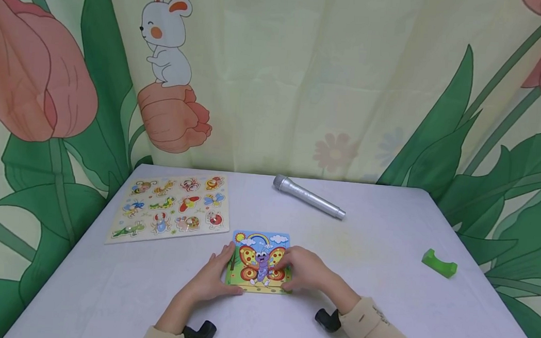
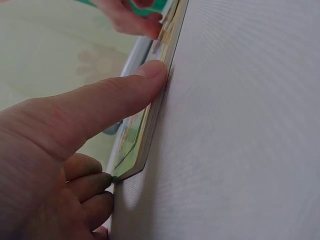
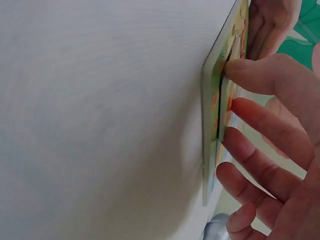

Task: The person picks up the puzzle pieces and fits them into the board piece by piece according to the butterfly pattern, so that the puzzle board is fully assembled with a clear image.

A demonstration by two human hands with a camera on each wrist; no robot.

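A square butterfly jigsaw puzzle [image 1: 261, 241] lies on the table in front of the person. My left hand [image 1: 211, 278] grips its near left corner: the thumb [image 2: 150, 72] lies along the front edge and the other fingers rest at the left side. From the right, my right hand [image 1: 308, 269] reaches over the picture. In the right wrist view it pinches a puzzle piece [image 3: 227, 107] by its edges, thumb on one side and fingertips on another. That piece sits slightly raised and tilted against the puzzle board [image 3: 207, 125].
A pegged insect board [image 1: 170, 207] lies at the back left. Behind the puzzle is a silver microphone [image 1: 310, 197]. A green arch-shaped block [image 1: 439, 263] sits near the table's right edge. The printed curtain [image 1: 275, 86] hangs behind the table.
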